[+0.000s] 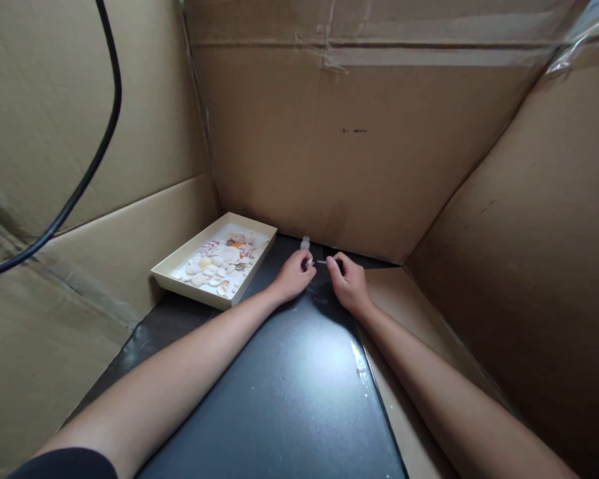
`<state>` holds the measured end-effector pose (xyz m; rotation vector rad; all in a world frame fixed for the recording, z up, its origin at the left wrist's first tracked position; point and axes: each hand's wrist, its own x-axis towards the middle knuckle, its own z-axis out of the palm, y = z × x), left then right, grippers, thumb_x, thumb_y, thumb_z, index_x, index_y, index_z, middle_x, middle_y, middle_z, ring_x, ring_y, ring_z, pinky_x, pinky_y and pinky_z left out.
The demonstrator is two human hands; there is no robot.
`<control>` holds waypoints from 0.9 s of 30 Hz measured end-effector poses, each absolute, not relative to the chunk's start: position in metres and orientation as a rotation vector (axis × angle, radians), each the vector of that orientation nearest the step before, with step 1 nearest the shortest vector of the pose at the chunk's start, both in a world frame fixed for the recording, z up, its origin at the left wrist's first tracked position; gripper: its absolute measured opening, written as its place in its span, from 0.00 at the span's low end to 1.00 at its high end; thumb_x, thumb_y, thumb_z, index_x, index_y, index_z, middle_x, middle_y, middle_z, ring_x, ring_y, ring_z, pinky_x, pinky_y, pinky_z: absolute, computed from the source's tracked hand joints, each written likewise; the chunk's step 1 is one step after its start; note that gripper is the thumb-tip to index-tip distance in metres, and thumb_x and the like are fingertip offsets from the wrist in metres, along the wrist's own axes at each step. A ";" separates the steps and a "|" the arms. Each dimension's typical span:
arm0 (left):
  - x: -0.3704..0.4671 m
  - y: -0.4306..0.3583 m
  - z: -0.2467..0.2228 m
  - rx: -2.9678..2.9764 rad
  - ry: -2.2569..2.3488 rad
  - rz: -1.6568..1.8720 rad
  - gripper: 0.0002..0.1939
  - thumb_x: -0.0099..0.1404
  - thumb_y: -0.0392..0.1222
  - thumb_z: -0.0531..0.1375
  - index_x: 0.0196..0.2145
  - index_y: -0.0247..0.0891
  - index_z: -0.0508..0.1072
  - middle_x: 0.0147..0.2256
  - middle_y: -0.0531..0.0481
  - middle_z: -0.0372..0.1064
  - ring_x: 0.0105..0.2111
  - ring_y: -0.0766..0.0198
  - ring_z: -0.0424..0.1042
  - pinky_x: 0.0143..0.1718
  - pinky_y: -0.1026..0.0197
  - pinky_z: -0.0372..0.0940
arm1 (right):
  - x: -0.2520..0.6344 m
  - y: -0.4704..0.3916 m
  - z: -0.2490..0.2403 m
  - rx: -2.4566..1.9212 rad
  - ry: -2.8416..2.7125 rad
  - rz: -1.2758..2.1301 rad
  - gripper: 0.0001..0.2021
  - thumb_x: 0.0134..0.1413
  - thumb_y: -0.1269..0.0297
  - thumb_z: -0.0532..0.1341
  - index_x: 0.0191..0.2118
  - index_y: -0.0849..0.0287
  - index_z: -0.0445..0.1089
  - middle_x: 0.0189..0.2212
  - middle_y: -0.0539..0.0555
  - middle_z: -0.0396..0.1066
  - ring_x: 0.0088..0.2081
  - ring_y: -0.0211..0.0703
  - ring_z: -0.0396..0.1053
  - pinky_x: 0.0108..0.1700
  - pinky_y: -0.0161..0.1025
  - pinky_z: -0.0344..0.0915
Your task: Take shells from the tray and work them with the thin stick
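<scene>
My left hand is closed in a pinch around a small whitish object. Its kind is too small to make out. Across a narrow gap, my right hand grips a thin pale stick whose end points left toward the left hand. The rest of the stick is hidden by the fingers. Just behind my left hand, a small clear bottle stands upright on the dark table. Left of that hand lies a shallow cream tray with many seashells on its white bottom.
Cardboard walls enclose the table at the back and both sides. A flat cardboard piece lies along the right side, under my right forearm. A black cable hangs at the upper left.
</scene>
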<state>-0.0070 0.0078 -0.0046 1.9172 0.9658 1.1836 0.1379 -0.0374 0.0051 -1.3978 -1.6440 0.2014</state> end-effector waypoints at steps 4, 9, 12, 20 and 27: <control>-0.006 0.008 -0.005 1.893 0.963 1.167 0.06 0.55 0.29 0.53 0.26 0.37 0.58 0.23 0.57 0.53 0.25 0.70 0.53 0.28 0.65 0.50 | 0.138 -0.037 0.004 -1.397 -1.667 0.201 0.18 0.59 0.50 0.51 0.26 0.58 0.63 0.17 0.46 0.58 0.21 0.35 0.56 0.26 0.33 0.48; -0.006 0.008 -0.006 1.884 0.945 1.156 0.06 0.55 0.30 0.53 0.25 0.37 0.57 0.23 0.58 0.51 0.25 0.70 0.52 0.28 0.65 0.50 | 0.139 -0.037 0.004 -1.369 -1.617 0.207 0.18 0.60 0.49 0.50 0.28 0.57 0.63 0.19 0.46 0.61 0.23 0.36 0.58 0.28 0.33 0.51; -0.006 0.008 -0.005 1.883 0.956 1.139 0.06 0.55 0.30 0.53 0.26 0.37 0.57 0.23 0.58 0.52 0.25 0.70 0.52 0.27 0.65 0.50 | 0.139 -0.036 0.003 -1.405 -1.643 0.205 0.18 0.60 0.49 0.51 0.28 0.57 0.64 0.19 0.47 0.61 0.23 0.36 0.59 0.28 0.33 0.51; -0.006 0.007 -0.005 1.893 0.973 1.136 0.06 0.54 0.29 0.53 0.26 0.37 0.58 0.23 0.58 0.52 0.25 0.70 0.52 0.27 0.65 0.50 | 0.138 -0.038 0.005 -1.302 -1.666 0.238 0.16 0.61 0.51 0.51 0.28 0.58 0.61 0.20 0.46 0.60 0.24 0.35 0.58 0.29 0.32 0.51; -0.007 0.007 -0.004 1.888 0.956 1.124 0.06 0.55 0.29 0.53 0.25 0.37 0.58 0.23 0.58 0.52 0.25 0.70 0.52 0.28 0.65 0.50 | 0.138 -0.038 0.004 -1.375 -1.613 0.187 0.17 0.60 0.51 0.51 0.28 0.57 0.62 0.19 0.47 0.61 0.23 0.36 0.58 0.28 0.33 0.51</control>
